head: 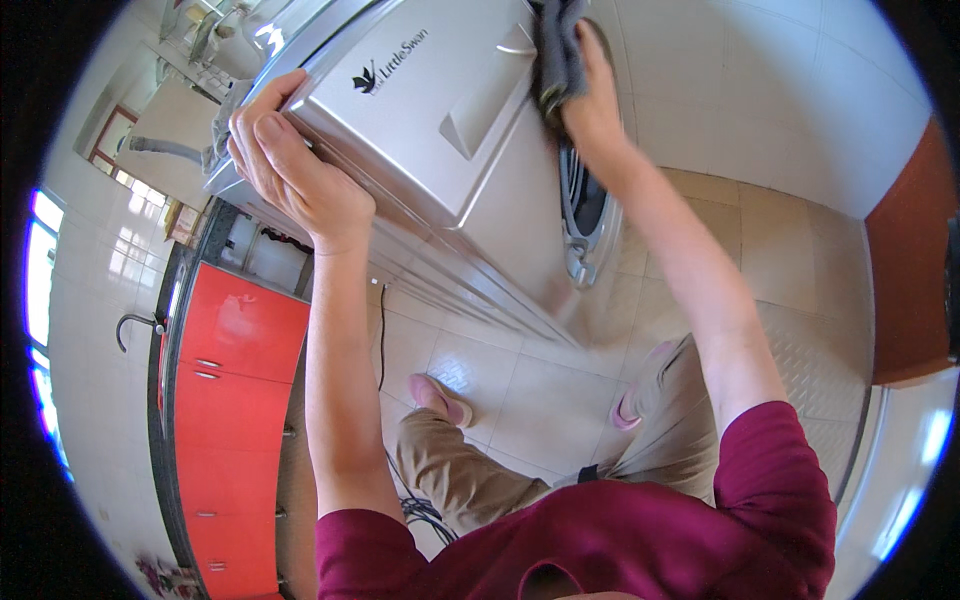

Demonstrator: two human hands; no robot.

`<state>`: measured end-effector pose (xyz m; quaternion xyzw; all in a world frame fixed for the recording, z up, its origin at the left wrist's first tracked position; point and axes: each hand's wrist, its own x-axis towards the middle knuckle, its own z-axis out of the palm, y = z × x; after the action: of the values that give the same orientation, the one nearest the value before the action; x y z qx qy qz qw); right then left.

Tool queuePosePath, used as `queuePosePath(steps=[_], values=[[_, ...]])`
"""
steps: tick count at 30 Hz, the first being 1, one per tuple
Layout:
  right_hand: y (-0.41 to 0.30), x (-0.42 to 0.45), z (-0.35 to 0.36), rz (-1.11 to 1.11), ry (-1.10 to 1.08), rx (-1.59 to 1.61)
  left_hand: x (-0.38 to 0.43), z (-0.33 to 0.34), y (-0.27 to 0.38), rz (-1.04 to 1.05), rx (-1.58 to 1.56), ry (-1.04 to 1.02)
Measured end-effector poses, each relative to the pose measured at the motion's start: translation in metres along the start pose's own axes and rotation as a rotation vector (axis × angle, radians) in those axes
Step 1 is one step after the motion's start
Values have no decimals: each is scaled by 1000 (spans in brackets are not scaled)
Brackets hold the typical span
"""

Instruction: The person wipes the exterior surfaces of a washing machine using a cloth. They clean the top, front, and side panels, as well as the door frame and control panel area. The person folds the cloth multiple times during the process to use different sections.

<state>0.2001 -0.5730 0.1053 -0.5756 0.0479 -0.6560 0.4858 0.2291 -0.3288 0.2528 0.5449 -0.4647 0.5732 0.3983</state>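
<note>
A silver LittleSwan washing machine (420, 112) stands in front of me, seen at a slant. My left hand (300, 165) rests on its top left corner, fingers over the upper edge and thumb on the front side. My right hand (592, 97) holds a dark grey cloth (561, 56) against the machine's front, near the detergent drawer (487, 97). Below this hand the round door (589, 217) stands out from the machine, partly hidden by the hand and forearm. A grey cloth or cover (225, 124) lies behind my left hand.
Red kitchen cabinets (236, 405) with a dark counter run along the left. Black cables (424, 514) lie on the tiled floor (555, 390) by my left leg. A grey hose (165, 148) shows at the upper left. A reddish-brown panel (911, 277) stands at the right.
</note>
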Motion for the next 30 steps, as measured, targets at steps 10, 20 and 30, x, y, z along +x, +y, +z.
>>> queuePosePath(steps=[10, 20, 30], values=[[-86, -136, -24, 55, -104, -43, -6, -6, -6, -53, -1, -24], [-73, -160, -32, 150, 27, -103, -12, -5, -7, 46, 197, -49], [2, -168, -118, 613, 236, 51, -14, -17, -18, 256, 236, -89]])
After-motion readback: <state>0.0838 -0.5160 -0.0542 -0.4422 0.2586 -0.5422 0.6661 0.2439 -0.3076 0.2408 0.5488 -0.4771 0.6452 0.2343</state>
